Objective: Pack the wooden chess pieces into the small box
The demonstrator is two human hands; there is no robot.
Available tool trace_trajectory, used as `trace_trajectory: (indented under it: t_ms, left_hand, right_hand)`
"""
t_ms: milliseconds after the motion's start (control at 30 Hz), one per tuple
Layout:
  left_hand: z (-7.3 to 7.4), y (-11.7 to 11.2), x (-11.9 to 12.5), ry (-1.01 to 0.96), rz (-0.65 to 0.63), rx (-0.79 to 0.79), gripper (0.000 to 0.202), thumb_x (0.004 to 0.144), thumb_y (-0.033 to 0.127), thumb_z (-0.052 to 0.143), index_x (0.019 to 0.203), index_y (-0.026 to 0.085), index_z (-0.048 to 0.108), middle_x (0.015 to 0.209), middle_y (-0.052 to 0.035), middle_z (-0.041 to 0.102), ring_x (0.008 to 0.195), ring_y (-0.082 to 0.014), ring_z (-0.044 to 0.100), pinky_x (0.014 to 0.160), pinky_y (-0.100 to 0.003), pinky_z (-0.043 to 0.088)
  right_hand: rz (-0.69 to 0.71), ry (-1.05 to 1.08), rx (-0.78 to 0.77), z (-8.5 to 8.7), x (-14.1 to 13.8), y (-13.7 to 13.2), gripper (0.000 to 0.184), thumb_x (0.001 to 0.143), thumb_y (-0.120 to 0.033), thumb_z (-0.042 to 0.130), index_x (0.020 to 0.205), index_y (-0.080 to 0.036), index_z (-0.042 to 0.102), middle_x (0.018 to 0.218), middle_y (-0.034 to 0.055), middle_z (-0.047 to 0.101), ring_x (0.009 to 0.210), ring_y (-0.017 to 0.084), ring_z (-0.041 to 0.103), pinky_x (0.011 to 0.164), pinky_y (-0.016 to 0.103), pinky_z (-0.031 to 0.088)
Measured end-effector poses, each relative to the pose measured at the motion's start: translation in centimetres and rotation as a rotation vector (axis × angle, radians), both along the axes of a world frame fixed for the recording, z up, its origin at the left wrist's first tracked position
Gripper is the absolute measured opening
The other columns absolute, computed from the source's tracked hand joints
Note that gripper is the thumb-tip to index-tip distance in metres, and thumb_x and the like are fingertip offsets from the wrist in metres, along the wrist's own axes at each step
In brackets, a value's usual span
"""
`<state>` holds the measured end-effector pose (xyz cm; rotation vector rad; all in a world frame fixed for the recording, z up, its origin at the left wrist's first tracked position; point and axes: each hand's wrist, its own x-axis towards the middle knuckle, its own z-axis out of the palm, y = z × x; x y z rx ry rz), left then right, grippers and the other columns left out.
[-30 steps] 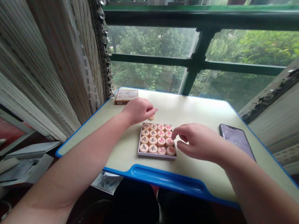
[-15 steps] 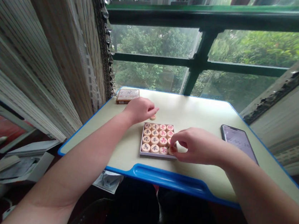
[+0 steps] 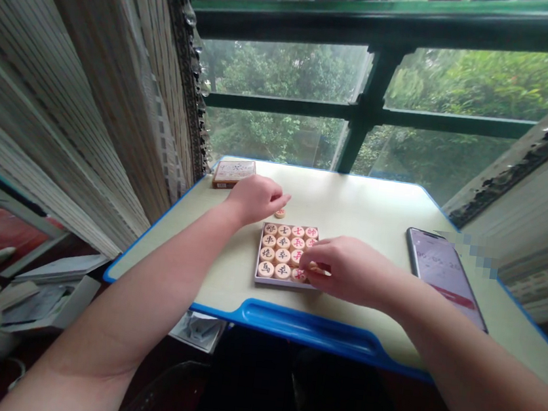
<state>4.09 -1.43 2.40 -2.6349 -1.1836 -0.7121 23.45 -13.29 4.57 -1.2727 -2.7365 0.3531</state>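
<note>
A shallow box [image 3: 285, 284] holds Chinese chess pieces in rows, black characters on the left and red on the right. My right hand [image 3: 341, 266] is over the box's right side, thumb and fingertips bent together on a Chinese chess piece at the lower right corner; the hand hides most of that piece and its neighbours. Beyond the box my left hand [image 3: 257, 198] hangs with curled fingers over a loose Chinese chess piece [image 3: 280, 213] on the table. Its palm side is hidden, so whether it holds anything cannot be made out.
On the white, blue-edged table [image 3: 353, 204], a flat printed box [image 3: 234, 173] lies at the far left. A phone [image 3: 444, 271] rests to the right, partly behind my right forearm. Curtains [image 3: 96, 66] hang beside the window; a blue trough [image 3: 309, 328] lines the front edge.
My right hand has shifted slightly left, further over the pieces, and its fingers sit closer together. My left hand stays above the loose piece. The view has moved a little.
</note>
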Motion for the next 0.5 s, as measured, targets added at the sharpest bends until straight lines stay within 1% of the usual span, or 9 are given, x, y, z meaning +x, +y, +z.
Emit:
trace_trajectory:
  t_ms: [67,167,300,400,500]
  left_hand:
    - [-0.08,0.1,-0.02,0.003,0.005,-0.002,0.042,0.085,0.039,0.046,0.054,0.016,0.063,0.056,-0.0045,0.059,0.054,-0.0136,0.046,0.056,-0.029,0.028]
    - [-0.04,0.26,-0.12,0.0,0.031,-0.001,0.042,0.085,0.039,0.046,0.053,0.016,0.062,0.055,-0.0048,0.059,0.054,-0.0137,0.046,0.056,-0.029,0.027]
    - [-0.04,0.37,-0.2,0.008,0.044,-0.007,0.043,0.085,0.04,0.045,0.055,0.016,0.063,0.056,-0.0048,0.06,0.055,-0.0138,0.047,0.056,-0.029,0.029]
    - [-0.11,0.36,-0.18,0.024,0.035,-0.019,0.043,0.085,0.041,0.044,0.057,0.016,0.064,0.058,-0.0048,0.061,0.055,-0.0137,0.048,0.057,-0.028,0.029]
    - [-0.04,0.24,-0.14,0.029,0.042,-0.014,0.044,0.086,0.042,0.044,0.056,0.015,0.064,0.058,-0.0051,0.061,0.055,-0.0137,0.048,0.056,-0.028,0.029]
  right_hand:
    - [0.002,-0.026,0.014,-0.38,-0.44,-0.11,0.013,0.077,-0.02,0.054,0.072,-0.02,0.067,0.072,0.0022,0.066,0.058,0.01,0.049,0.053,0.023,0.026]
    - [-0.045,-0.077,0.016,-0.57,-0.88,-0.26,0.013,0.075,-0.019,0.055,0.072,-0.02,0.068,0.072,0.0031,0.067,0.06,0.012,0.051,0.054,0.024,0.026]
    - [-0.121,-0.124,0.049,-0.54,-0.79,-0.25,0.019,0.079,-0.028,0.053,0.07,-0.019,0.067,0.069,0.0044,0.067,0.057,0.012,0.051,0.053,0.025,0.025]
    - [-0.119,-0.109,0.078,-0.55,-0.56,-0.24,0.02,0.08,-0.027,0.051,0.069,-0.019,0.066,0.068,0.0042,0.066,0.057,0.012,0.05,0.053,0.025,0.025]
    - [-0.084,-0.075,0.084,-0.5,-0.7,-0.41,0.018,0.08,-0.026,0.051,0.072,-0.02,0.066,0.068,0.0029,0.066,0.057,0.011,0.049,0.053,0.024,0.025]
